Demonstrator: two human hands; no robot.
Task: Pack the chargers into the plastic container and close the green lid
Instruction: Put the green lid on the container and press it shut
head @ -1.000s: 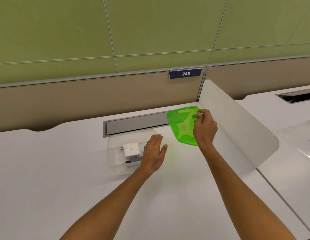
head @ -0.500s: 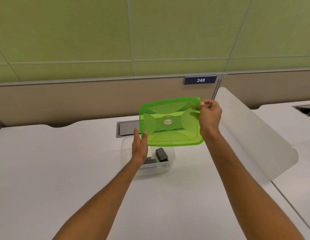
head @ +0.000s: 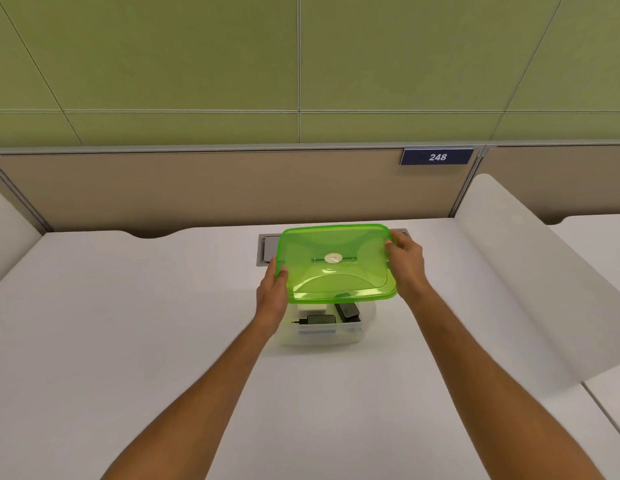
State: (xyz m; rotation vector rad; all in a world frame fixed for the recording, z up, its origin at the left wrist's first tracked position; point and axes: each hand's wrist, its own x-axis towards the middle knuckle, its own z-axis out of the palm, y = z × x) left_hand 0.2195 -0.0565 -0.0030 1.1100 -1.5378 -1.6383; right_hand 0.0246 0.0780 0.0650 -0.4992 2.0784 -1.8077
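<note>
On the white bench (head: 128,341), my left hand (head: 272,296) gripped the left edge of the green lid (head: 336,265), thumb on top. The lid hovered, not seated, over the clear plastic container (head: 322,336), where black chargers (head: 320,319) lay. My right hand (head: 407,261) pinched its right edge.

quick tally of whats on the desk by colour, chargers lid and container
green: 1, the lid, held over the container by the left hand and the right hand
clear: 1, the container
black: 2 chargers
white: 1 charger, mostly hidden under the lid
total: 5
</note>
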